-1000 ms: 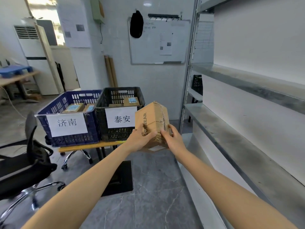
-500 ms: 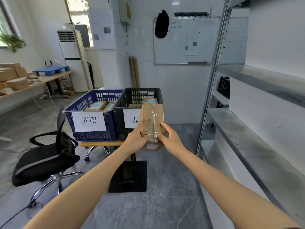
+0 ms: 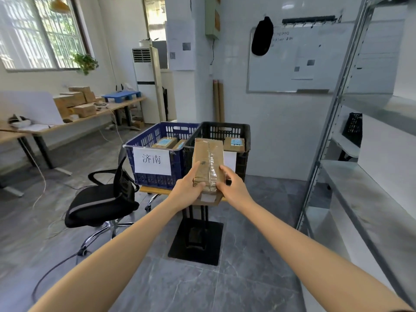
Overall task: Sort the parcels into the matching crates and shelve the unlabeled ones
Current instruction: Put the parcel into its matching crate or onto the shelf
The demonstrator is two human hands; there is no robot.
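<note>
Parcel (image 3: pixel 208 156) clasped between left grip (image 3: pixel 186 189) and right grip (image 3: pixel 233 188), both curled round its long sides.

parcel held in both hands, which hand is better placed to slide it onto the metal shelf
Right, probably. The right hand grips the parcel on the side facing the shelf; the left hand holds the far side and would have to cross over.

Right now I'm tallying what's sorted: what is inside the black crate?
One blue-labelled parcel shows at the back right of the black crate. The held parcel covers much of the inside, so I cannot tell what else lies there.
</note>
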